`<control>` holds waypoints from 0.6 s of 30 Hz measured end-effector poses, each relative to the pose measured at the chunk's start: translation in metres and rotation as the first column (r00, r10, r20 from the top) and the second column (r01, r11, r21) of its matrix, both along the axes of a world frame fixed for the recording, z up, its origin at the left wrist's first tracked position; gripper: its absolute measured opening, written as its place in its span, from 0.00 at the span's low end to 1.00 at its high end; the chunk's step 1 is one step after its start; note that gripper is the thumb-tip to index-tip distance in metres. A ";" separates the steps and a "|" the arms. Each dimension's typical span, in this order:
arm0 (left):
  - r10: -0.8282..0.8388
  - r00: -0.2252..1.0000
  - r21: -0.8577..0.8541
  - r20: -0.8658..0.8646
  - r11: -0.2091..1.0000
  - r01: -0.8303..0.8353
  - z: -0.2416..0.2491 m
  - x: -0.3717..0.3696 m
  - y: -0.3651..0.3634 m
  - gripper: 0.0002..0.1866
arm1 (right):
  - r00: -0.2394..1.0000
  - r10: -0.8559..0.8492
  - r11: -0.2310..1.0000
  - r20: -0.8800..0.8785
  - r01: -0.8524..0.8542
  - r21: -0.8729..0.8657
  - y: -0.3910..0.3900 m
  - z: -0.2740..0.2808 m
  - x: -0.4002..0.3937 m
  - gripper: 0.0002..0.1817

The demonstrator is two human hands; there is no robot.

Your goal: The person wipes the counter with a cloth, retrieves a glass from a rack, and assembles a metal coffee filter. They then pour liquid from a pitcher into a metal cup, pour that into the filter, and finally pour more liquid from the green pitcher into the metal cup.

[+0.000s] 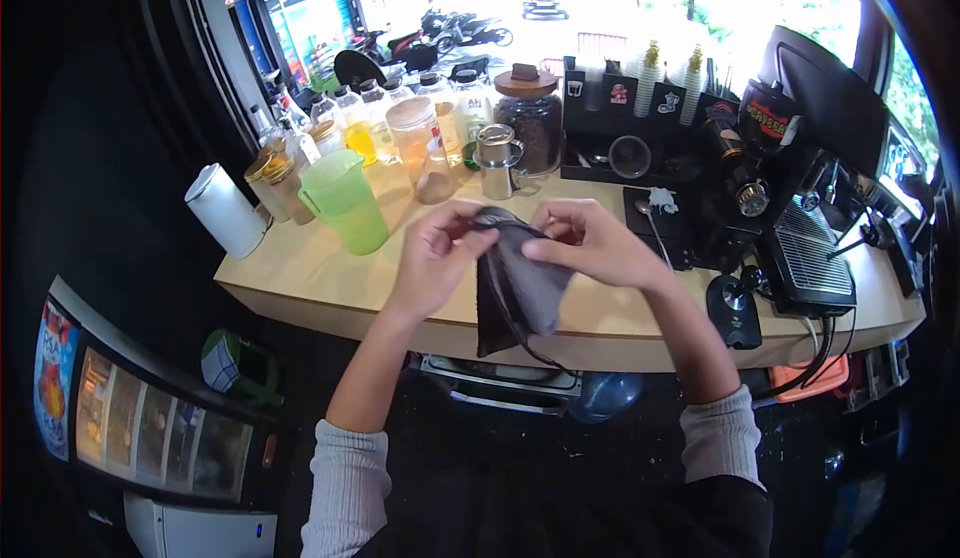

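A dark grey cloth (530,288) hangs between my hands over the front edge of the counter, with a thin dark strip along it trailing toward the lower right. At its upper left, my left hand (436,254) pinches the fabric between thumb and fingers. My right hand (604,246) grips the upper right side, thumb on top and fingers curled. The cloth's top edge is bunched and partly folded. Just behind it on the counter stands a metal drip coffee maker (497,162).
On the wooden counter (300,276) at left stand a green pitcher (348,203), a white jug (226,210) and several bottles. A bean jar (528,123), a spoon (655,228) on a dark mat and an espresso machine (810,248) are behind and right. A glass-front cooler (160,418) stands lower left.
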State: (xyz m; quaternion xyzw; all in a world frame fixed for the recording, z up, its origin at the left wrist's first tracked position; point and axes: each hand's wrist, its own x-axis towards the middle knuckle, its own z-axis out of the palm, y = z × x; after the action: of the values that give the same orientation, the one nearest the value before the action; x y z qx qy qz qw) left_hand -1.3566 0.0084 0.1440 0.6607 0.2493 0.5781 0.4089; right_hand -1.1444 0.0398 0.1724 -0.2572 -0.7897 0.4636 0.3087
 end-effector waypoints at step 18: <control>0.147 0.923 0.191 -0.356 0.978 -0.082 -0.048 -0.021 0.052 0.12 | 0.779 -0.625 0.417 0.042 0.288 0.862 -0.007 -0.017 0.019 0.05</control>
State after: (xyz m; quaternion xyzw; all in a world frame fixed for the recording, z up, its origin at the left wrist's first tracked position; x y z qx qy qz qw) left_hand -1.3780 0.0604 0.0955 0.7744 0.3088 0.4862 0.2616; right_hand -1.1258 0.0332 0.1550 -0.3722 -0.8483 -0.1169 0.3579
